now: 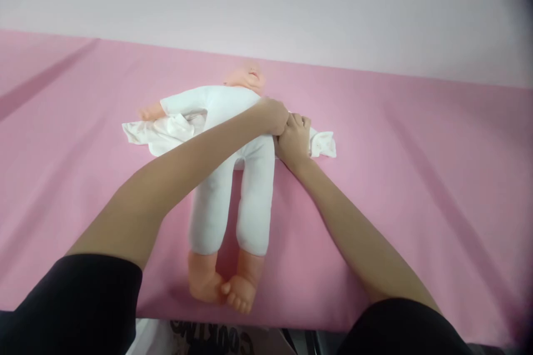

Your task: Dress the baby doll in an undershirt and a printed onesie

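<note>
A baby doll (233,102) with a white cloth body lies on its back, its head away from me and its bare feet towards me. Under and beside it is a white baby garment (166,133), its far end showing to the right (325,144). My left hand (273,115) reaches across the doll's belly to its right-hand side, fingers curled. My right hand (295,138) meets it there, also closed, over the garment. The doll's arm on that side is hidden by my hands, and what the fingers grip does not show.
A pink sheet (375,205) covers the table, with long creases to the left and right. Behind it rises a pale wall (266,5). The table's front edge runs just beyond the doll's feet (241,293), close to my body.
</note>
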The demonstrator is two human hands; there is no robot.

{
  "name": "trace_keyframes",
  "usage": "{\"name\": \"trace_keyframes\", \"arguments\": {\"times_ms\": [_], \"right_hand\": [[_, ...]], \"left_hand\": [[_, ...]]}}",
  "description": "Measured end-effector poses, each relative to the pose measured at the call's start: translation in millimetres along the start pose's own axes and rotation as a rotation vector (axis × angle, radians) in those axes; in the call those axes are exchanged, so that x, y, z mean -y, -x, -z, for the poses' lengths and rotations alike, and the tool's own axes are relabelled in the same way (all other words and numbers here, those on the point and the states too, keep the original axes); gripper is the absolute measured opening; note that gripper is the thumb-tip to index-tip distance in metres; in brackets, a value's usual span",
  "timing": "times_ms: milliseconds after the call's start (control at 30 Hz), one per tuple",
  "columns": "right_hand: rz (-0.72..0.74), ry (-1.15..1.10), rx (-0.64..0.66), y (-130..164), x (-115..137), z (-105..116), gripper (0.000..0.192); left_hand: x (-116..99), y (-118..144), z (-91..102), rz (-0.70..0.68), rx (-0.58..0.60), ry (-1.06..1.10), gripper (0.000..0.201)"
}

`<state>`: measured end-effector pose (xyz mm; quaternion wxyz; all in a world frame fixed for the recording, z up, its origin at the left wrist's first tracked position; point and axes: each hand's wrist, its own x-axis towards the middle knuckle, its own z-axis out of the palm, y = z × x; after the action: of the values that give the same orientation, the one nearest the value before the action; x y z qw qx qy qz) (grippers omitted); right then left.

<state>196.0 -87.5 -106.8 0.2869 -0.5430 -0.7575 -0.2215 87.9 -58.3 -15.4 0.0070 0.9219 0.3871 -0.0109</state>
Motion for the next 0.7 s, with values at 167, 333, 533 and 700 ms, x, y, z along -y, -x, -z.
{"name": "trace_keyframes", "arguments": {"times_ms": [167,333,533,700], "right_hand": [[0.091,0.094,0.013,-0.7,-6.1,6.9,0.022],[0.082,0.145,-0.009,3.9,-18.3,8.4,0.032],[0.022,0.127,-0.049,7.8,-32.1,8.0,0.039],[-0.018,0.098,-0.088,9.7,-37.3,2.3,0.034]], "left_hand": [[0.3,4.5,15.7,0.056,0.096,-0.179,0.044],[-2.4,12.4,31.6,0.07,0.171,-0.172,0.052],[2.0,-2.9,37.6,0.082,0.249,-0.149,0.07],[-2.7,-27.8,22.5,0.101,0.238,-0.136,0.064]]}}
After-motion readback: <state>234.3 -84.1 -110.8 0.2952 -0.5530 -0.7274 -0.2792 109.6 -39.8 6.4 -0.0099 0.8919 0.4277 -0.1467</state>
